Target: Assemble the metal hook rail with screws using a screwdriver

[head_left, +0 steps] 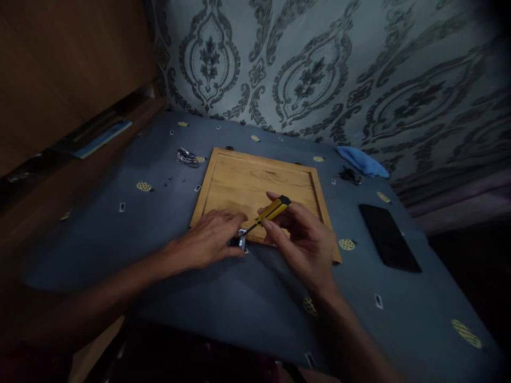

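A wooden cabinet door with a raised frame lies flat on the blue patterned tablecloth. At its near edge, my left hand grips a shiny metal hinge between thumb and fingers, which partly hide it. My right hand is closed around the yellow and black handle of a screwdriver. The screwdriver slants down to the left, its tip at the hinge; whether it sits in a screw is too small to tell.
Loose metal hinges lie left of the door, near a few small screws. To the right are a blue cloth, a dark tangled object and a black phone-like slab. Wooden furniture borders the left; a patterned wall stands behind.
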`<state>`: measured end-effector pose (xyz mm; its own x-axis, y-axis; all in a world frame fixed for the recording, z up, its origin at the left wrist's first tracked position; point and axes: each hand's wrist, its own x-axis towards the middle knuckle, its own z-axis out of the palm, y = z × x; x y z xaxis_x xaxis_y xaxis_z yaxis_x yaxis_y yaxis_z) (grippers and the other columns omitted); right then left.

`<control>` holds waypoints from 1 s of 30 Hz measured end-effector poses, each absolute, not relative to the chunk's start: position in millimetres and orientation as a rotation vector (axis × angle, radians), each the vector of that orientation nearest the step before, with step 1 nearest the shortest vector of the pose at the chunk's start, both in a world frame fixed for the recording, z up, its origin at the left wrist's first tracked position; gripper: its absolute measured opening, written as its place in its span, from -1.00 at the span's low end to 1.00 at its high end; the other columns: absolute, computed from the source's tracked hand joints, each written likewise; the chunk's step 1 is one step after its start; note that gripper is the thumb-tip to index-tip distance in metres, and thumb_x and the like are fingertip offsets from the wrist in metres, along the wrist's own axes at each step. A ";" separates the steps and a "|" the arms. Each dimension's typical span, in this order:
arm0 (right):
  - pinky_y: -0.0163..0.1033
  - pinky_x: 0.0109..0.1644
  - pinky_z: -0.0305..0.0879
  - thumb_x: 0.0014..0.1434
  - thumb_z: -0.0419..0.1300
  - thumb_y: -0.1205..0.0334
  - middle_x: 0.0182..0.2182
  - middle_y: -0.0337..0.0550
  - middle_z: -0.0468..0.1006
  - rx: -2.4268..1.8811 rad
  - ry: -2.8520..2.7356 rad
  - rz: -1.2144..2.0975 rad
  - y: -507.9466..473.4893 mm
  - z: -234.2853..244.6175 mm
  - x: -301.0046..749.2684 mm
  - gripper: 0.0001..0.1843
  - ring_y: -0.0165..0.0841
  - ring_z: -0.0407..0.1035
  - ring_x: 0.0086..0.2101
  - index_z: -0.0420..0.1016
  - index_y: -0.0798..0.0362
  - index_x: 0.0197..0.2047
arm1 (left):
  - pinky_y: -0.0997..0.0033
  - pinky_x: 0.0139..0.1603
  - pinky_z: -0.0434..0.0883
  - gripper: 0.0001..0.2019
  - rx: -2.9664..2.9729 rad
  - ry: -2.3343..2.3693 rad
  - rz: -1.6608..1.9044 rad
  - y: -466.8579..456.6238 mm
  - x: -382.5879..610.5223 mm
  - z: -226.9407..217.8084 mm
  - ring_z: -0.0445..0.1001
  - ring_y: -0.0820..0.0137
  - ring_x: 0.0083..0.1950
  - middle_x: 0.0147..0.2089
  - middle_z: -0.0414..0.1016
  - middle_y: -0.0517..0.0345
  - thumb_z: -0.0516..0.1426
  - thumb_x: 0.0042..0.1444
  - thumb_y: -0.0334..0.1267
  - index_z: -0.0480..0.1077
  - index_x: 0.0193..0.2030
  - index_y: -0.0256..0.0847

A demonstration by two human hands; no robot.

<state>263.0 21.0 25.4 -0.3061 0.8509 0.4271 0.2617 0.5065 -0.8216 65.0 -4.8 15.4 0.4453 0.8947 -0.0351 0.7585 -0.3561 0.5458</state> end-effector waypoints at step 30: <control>-0.24 -0.31 0.55 0.32 0.34 -0.01 -0.25 -0.17 0.65 -0.895 -1.794 1.040 20.0 34.6 262.7 -0.67 -0.39 0.50 -0.43 0.57 -0.01 0.04 | -0.02 0.26 0.43 -0.52 2.191 1.365 0.388 -4.8 64.0 13.2 0.49 -0.02 0.28 0.21 0.54 -0.14 0.36 0.23 -0.15 0.34 0.20 -0.20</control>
